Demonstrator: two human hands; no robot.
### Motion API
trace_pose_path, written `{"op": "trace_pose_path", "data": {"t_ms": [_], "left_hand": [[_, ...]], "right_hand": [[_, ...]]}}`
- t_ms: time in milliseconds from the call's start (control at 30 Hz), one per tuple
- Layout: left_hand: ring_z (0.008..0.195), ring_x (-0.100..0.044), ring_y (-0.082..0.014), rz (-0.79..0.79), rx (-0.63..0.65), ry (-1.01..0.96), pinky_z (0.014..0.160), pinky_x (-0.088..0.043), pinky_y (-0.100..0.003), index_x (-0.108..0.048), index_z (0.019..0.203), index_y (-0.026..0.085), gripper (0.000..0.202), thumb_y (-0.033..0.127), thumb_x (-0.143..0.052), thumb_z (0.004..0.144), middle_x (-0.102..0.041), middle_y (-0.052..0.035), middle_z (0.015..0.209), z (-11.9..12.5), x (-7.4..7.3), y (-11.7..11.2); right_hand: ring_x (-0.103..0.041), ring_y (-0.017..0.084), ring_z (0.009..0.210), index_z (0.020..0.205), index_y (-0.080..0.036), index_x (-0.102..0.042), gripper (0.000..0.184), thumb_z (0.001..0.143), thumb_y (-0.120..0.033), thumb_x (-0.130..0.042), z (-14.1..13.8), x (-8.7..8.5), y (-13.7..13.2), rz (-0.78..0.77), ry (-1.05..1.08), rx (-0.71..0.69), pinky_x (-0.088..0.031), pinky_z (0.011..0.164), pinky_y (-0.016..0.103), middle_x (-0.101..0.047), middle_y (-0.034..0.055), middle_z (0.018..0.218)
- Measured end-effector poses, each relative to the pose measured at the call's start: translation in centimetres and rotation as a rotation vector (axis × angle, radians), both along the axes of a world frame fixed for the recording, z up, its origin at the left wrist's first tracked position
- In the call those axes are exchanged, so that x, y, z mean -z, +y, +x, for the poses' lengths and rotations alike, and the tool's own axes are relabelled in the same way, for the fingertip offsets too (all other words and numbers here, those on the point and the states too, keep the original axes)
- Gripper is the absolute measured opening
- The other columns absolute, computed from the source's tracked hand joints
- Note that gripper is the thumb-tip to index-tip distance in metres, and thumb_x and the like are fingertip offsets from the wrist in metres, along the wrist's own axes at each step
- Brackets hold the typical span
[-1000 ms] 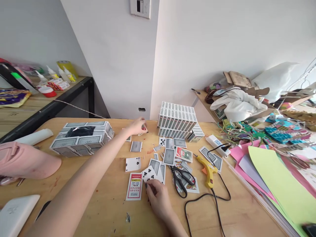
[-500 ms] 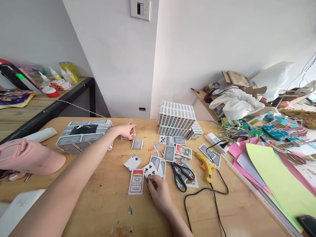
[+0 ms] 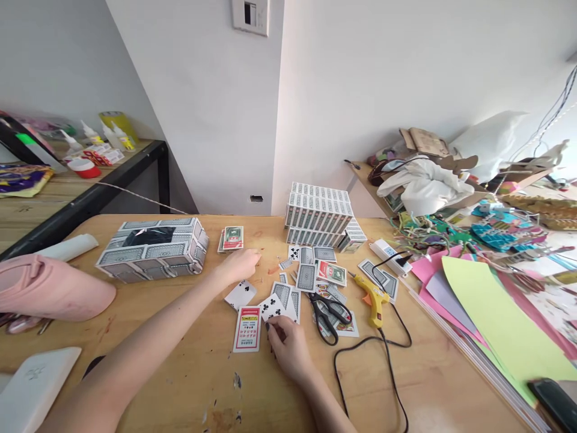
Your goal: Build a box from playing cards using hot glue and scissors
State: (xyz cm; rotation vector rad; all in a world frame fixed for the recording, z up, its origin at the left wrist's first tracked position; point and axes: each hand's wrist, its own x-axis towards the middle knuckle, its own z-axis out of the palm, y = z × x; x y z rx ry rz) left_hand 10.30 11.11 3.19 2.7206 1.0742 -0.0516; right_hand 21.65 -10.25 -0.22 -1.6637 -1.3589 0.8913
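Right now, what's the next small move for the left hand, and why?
Probably drop the left hand slightly toward you onto the spade card. The hand rests palm down on the table with nothing visibly in it, that card lies face up just below it, and the right hand is busy, fingertips on the clubs card.

Left hand (image 3: 238, 266) has drawn back from the far card block (image 3: 319, 211), past the card-covered box (image 3: 153, 248), and now rests just above the spade card (image 3: 240, 294). The small card stack (image 3: 231, 238) it carried now lies released beside the box.
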Motion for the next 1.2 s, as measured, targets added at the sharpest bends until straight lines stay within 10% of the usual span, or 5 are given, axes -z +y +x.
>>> {"op": "trace_pose_path", "data": {"t_ms": [300,600,1200], "left_hand": [[0.117,-0.046,-0.0226,0.010,-0.033,-0.199,0.095,-0.037,-0.032,-0.063,0.094,0.018,0.019,0.024,-0.052,0.080,-0.057,-0.0103,0.117,1.3,0.8,-2.6],[0.086,-0.059,-0.0195,-0.059,-0.288,-0.328,0.076,-0.043,-0.028,-0.070,0.077,0.020,0.012,0.028,-0.064,0.071,-0.068,-0.0059,0.082,7.0,2.7,-1.3],[0.083,-0.059,-0.0187,-0.079,-0.299,-0.399,0.075,-0.043,-0.030,-0.072,0.076,0.021,0.015,0.025,-0.058,0.074,-0.068,-0.0058,0.086,5.5,3.0,0.1]], "right_hand": [[-0.053,0.013,0.059,0.084,-0.017,-0.064,0.020,0.081,-0.020,-0.044,0.0,-0.2,0.0,0.032,-0.033,0.000,-0.039,0.056,0.021,-0.062,0.0029,0.069],[-0.054,0.013,0.061,0.083,-0.017,-0.064,0.020,0.080,-0.019,-0.045,0.0,-0.6,0.0,0.044,-0.047,-0.012,-0.039,0.057,0.021,-0.063,0.0032,0.070],[-0.052,0.012,0.059,0.084,-0.016,-0.064,0.020,0.080,-0.019,-0.044,0.3,-0.4,-0.5,0.046,0.000,-0.038,-0.040,0.056,0.021,-0.060,0.0027,0.068]]}}
